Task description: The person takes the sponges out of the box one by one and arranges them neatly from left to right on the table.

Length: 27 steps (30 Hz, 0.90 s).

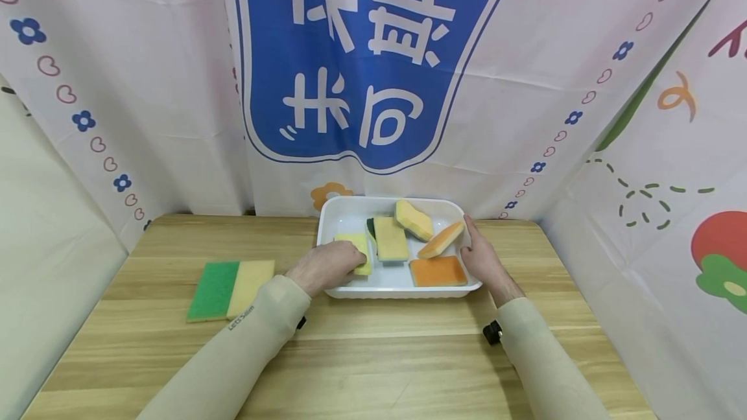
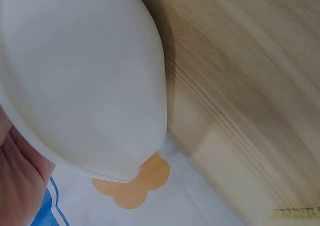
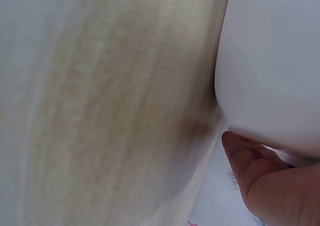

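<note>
A white tray (image 1: 403, 291) stands at the table's back edge, holding several sponges. My left hand (image 1: 332, 264) reaches over its left rim, fingers bent onto a yellow sponge (image 1: 353, 241) at the left end; the hand hides part of that sponge and the fingertips. On the other side, my right hand (image 1: 483, 256) grips the tray's right rim, and the right wrist view shows its fingers (image 3: 240, 158) against the outer wall. Between the hands lie a cream sponge with a dark green layer (image 1: 391, 238), a pale yellow sponge (image 1: 414, 220), a tilted orange-faced sponge (image 1: 441, 240) and a flat orange sponge (image 1: 438, 271).
Left of the tray, a green sponge (image 1: 213, 291) and a cream sponge (image 1: 251, 287) lie side by side on the wooden table (image 1: 385, 361). A printed white cloth (image 1: 502, 115) hangs right behind the tray, and more cloth borders both table sides.
</note>
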Tool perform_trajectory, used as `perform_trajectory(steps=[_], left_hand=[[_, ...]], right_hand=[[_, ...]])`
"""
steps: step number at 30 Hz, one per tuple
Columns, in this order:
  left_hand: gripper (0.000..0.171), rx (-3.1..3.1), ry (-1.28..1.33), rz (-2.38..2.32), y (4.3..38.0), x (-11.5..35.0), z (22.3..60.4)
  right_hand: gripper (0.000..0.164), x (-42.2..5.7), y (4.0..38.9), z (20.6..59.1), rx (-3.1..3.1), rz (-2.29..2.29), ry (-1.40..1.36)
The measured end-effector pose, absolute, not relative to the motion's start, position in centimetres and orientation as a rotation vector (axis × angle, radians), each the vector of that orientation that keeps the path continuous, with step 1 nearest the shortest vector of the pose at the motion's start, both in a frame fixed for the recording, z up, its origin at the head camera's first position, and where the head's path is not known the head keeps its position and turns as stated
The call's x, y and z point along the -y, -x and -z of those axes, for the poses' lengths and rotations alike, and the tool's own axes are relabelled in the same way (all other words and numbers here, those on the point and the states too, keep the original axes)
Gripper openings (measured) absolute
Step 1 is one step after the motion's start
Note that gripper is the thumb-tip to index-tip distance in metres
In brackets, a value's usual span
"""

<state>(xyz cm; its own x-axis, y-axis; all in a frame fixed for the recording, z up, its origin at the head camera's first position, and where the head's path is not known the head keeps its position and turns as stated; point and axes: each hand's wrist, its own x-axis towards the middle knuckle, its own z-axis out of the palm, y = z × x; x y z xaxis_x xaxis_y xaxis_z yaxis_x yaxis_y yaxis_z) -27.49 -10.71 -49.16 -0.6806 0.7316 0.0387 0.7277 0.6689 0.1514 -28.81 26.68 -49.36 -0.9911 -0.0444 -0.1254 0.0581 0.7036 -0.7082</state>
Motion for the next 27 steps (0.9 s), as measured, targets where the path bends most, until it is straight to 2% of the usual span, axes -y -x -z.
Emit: perform_trajectory(steps=[5, 15, 27], left_hand=[[0.013, -2.845, -1.179, -0.198, 25.5, 10.1, 45.6], [0.012, -2.922, -1.196, -0.119, 25.4, 10.0, 45.6], [0.024, -3.000, -1.127, -0.103, 24.9, 10.1, 43.6]], right_hand=[[0.088, -26.7, 28.9, 49.6, -2.776, 1.159, -0.014], [0.088, -26.8, 28.9, 49.6, -2.768, 1.158, -0.024], [0.089, -26.8, 28.9, 49.6, -2.766, 1.154, -0.035]])
